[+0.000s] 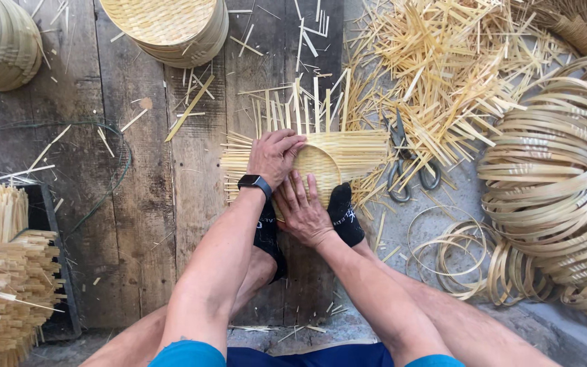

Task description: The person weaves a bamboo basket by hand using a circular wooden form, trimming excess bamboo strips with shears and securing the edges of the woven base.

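1. Forearms reach down to the woven bamboo mat (334,158) at mid-floorboards (137,224), pinned by black-socked feet (344,214).
2. Left hand (275,155) and right hand (301,212), both open, press it flat.
3. Step: shaping the round centre; next needs firm pressure, strips kept aligned.

The woven mat (321,160) lies on the plank floor (144,224), and everything else is placed from it. On it rest the left hand (274,156) and right hand (301,212), with two socked feet (344,214) at its near edge. Scissors (402,163) lie just right of it, loose strips (443,75) beyond those, and hoops (558,183) farther right. Stacked baskets (171,27) sit behind it to the left; strip bundles (5,272) lie far left.
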